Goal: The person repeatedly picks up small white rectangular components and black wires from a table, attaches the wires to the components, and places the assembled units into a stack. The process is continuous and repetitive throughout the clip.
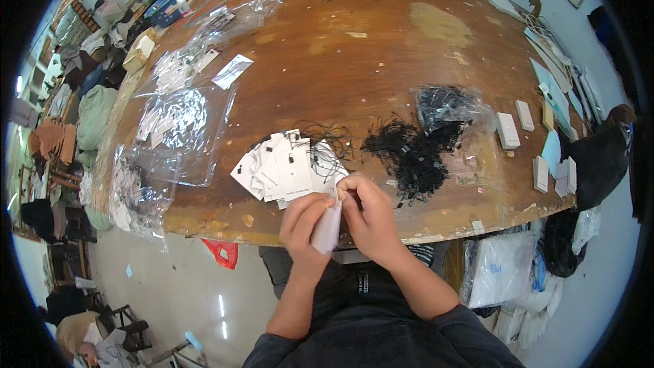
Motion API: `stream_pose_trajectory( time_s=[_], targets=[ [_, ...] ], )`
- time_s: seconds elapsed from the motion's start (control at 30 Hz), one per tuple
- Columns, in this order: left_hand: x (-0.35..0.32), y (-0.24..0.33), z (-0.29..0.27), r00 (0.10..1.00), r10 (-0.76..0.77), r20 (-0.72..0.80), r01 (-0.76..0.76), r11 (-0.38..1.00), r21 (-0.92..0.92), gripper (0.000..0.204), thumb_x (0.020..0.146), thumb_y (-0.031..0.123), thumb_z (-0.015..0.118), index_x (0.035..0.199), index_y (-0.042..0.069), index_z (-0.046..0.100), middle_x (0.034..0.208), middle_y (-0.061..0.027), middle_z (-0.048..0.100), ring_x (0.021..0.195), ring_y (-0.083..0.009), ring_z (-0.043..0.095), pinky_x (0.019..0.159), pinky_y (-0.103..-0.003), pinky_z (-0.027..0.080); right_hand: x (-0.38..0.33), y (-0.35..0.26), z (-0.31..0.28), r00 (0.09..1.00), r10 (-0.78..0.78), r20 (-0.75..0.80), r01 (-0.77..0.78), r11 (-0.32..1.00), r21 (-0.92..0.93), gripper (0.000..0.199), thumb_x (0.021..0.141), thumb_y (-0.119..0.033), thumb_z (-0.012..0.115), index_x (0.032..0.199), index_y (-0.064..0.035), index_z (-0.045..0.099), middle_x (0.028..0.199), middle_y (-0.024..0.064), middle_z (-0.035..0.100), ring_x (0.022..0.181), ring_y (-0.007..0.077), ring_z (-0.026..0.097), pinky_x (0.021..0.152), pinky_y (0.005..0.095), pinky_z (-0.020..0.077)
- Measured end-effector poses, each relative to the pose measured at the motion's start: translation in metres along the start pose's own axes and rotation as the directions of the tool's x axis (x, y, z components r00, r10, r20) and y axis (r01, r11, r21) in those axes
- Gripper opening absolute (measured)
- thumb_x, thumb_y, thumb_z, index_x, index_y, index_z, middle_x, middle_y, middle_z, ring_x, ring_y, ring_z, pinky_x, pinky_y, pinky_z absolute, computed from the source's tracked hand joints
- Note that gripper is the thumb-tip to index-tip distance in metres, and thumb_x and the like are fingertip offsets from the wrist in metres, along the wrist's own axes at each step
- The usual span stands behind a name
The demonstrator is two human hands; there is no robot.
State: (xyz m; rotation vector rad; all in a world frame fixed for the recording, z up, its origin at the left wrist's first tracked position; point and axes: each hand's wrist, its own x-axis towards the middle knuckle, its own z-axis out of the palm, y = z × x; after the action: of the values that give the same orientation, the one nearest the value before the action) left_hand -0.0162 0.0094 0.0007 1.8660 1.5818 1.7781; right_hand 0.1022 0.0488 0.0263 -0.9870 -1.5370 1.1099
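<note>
My left hand [305, 223] is closed around a white hang tag [328, 230], which it holds upright near the table's front edge. At the tag's top edge, my right hand [371, 221] pinches with thumb and forefinger; any string between those fingertips is too small to make out. Just beyond my hands lies a fanned pile of white hang tags [272, 169], several with black strings and small black fasteners. To its right sits a tangled heap of black tag strings [412, 163].
A clear plastic bag [480, 112] of black strings lies behind the heap. Small white boxes [507, 131] stand at the right. Clear bags of white tags [180, 119] cover the table's left side. Under the right edge are plastic-wrapped packs [501, 269].
</note>
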Motion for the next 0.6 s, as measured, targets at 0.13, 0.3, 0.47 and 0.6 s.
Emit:
stream_pose_trajectory(
  time_s=[0.13, 0.3, 0.47, 0.6],
  targets=[
    [0.012, -0.005, -0.009, 0.933, 0.329, 0.146, -0.360, 0.860, 0.361, 0.026, 0.062, 0.010, 0.072, 0.088, 0.012, 0.071, 0.094, -0.0054, 0.064, 0.083, -0.0251, 0.061, 0.072, -0.037, 0.048, -0.001, 0.002, -0.015, 0.908, 0.373, 0.190, -0.418, 0.790, 0.448, 0.008, 0.091, -0.007, 0.063, 0.088, -0.0035, 0.057, 0.078, -0.0029, 0.059, 0.066, 0.0025, 0.050, 0.058, 0.0213, 0.0410],
    [0.007, -0.001, -0.011, 0.820, 0.490, 0.296, -0.563, 0.783, 0.263, 0.026, 0.060, 0.019, 0.072, 0.086, 0.015, 0.071, 0.088, -0.0034, 0.063, 0.081, -0.0220, 0.061, 0.072, -0.037, 0.047, 0.011, 0.009, -0.036, 0.978, 0.184, -0.094, -0.191, 0.979, -0.067, 0.015, 0.089, -0.005, 0.064, 0.075, -0.0015, 0.059, 0.073, -0.0019, 0.061, 0.067, 0.0025, 0.050, 0.059, 0.0201, 0.0405],
    [0.016, -0.022, -0.011, 0.938, -0.329, -0.107, 0.313, 0.939, -0.140, 0.031, 0.079, 0.012, 0.074, 0.106, 0.002, 0.061, 0.096, -0.0102, 0.065, 0.088, -0.0201, 0.062, 0.079, -0.034, 0.048, 0.028, 0.013, -0.095, 0.898, -0.180, -0.402, -0.024, 0.891, -0.454, 0.013, 0.087, -0.010, 0.067, 0.078, -0.0010, 0.063, 0.067, 0.0054, 0.056, 0.058, 0.0146, 0.050, 0.056, 0.0266, 0.0423],
    [0.040, -0.044, -0.025, 0.596, -0.699, -0.396, 0.416, 0.690, -0.592, 0.043, 0.090, 0.012, 0.063, 0.125, -0.005, 0.045, 0.111, -0.0161, 0.060, 0.094, -0.0225, 0.062, 0.086, -0.034, 0.049, 0.036, 0.021, -0.121, 0.918, -0.397, 0.017, 0.228, 0.491, -0.841, 0.003, 0.082, -0.006, 0.066, 0.085, -0.0036, 0.065, 0.083, 0.0056, 0.061, 0.073, 0.0248, 0.057, 0.064, 0.0330, 0.0478]
  ],
)
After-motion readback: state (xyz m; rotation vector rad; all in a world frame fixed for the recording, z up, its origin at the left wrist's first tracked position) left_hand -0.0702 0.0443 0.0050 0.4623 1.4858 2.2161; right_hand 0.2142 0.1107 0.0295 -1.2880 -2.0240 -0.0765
